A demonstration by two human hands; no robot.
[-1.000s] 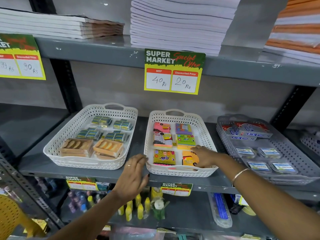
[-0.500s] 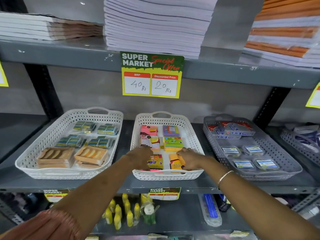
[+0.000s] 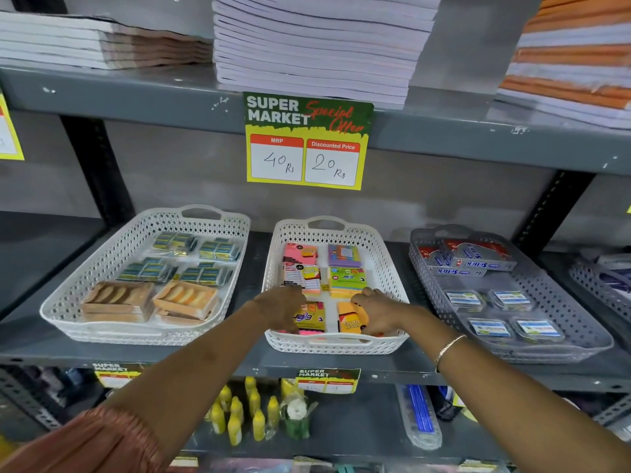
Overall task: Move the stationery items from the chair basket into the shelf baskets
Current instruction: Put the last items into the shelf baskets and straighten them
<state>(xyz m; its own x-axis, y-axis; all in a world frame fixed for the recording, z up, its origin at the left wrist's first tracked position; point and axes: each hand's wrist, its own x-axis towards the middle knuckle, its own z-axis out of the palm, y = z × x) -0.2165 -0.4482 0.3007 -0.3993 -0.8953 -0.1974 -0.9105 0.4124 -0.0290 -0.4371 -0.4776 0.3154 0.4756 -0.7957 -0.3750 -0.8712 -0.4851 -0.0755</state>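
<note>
The middle white shelf basket (image 3: 379,257) holds several colourful sticky-note packs, pink, purple, green and orange. My left hand (image 3: 281,310) reaches into its front left part and rests, fingers down, on a yellow and pink pack (image 3: 312,317). My right hand (image 3: 377,314) lies on the orange pack (image 3: 348,319) at the front right, fingers curled over its edge. Whether either hand grips its pack or only presses on it does not show. The chair basket is out of view.
A white basket (image 3: 102,268) on the left holds eraser packs and wooden boxes. A grey basket (image 3: 577,322) on the right holds stapler-pin boxes and small cases. Notebook stacks (image 3: 317,46) fill the upper shelf. Yellow bottles (image 3: 239,414) stand on the shelf below.
My left hand has come up from the shelf's front edge into the middle basket beside my right hand. The view has shifted right, centring that basket.
</note>
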